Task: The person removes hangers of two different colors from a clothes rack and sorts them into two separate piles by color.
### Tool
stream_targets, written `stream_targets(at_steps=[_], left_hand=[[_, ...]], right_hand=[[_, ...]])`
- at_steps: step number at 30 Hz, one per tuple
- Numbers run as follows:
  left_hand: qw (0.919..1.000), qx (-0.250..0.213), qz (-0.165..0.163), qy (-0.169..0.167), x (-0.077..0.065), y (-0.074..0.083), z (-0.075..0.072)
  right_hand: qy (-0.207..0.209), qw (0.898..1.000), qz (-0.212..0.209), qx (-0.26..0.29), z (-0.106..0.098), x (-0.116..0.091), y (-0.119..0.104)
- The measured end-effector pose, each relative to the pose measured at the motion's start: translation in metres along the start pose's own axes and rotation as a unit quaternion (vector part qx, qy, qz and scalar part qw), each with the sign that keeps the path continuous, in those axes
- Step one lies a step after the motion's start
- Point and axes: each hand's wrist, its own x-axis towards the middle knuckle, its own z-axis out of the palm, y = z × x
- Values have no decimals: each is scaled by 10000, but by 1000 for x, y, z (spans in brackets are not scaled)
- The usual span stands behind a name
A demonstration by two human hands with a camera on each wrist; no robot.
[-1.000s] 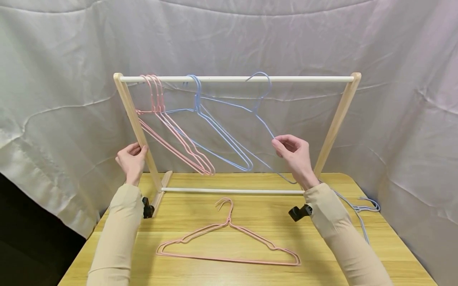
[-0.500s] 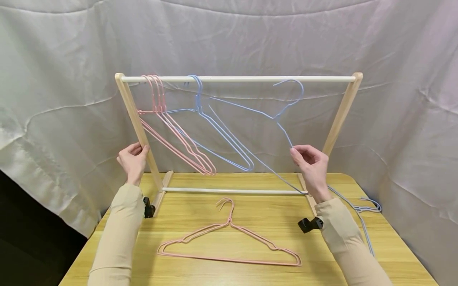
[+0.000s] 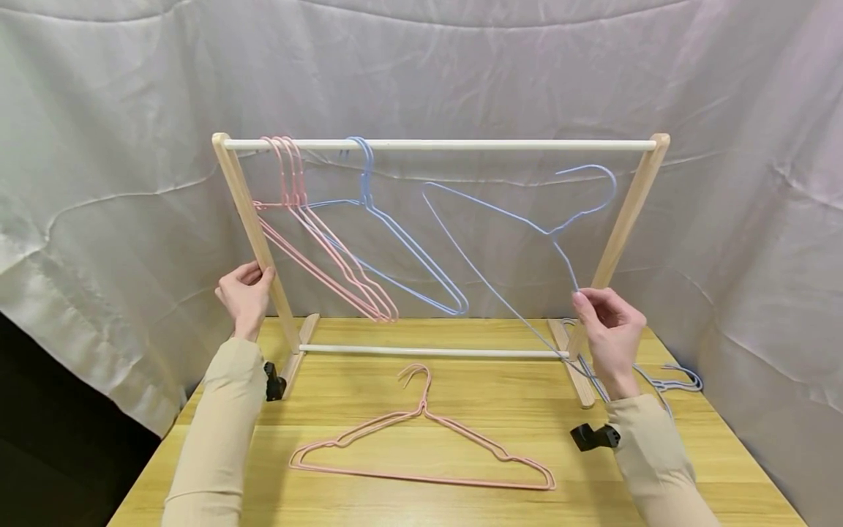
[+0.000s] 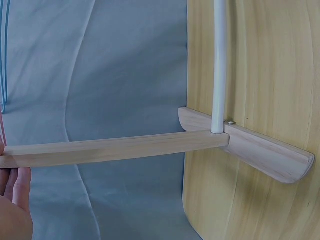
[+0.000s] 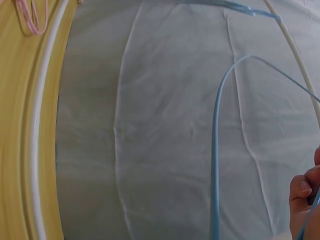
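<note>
My right hand [image 3: 609,329] pinches one shoulder of a blue hanger [image 3: 487,208] between thumb and fingers. That hanger is tilted, its hook below the white top bar [image 3: 500,145] and apart from it. In the right wrist view the blue hanger [image 5: 216,150] curves up past the hand [image 5: 306,200] at the edge. My left hand [image 3: 245,293] grips the left wooden post [image 3: 246,208] of the rack; the left wrist view shows fingers [image 4: 21,187] against this post [image 4: 110,150]. Several pink hangers [image 3: 342,267] hang at the bar's left end, with blue hangers [image 3: 415,252] to their right.
Pink hangers [image 3: 421,479] lie on the wooden table [image 3: 369,505] in front of the rack. More blue hangers [image 3: 678,380] lie at the table's right side, partly behind the right arm. The rack's lower bar [image 3: 428,352] runs between its feet. A grey curtain [image 3: 421,66] hangs behind.
My right hand has moved right and down, drawing the blue hanger off the top bar and away from the other blue ones. My left hand has stayed on the post.
</note>
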Motion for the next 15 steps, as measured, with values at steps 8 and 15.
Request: stream_targets(at_steps=[8, 15], left_hand=[[9999, 85, -64, -52, 1, 0, 0], [10000, 26, -80, -30, 2, 0, 1]], right_hand=[[526, 9983, -183, 169, -32, -2, 1], [974, 9916, -449, 721, -58, -3, 4]])
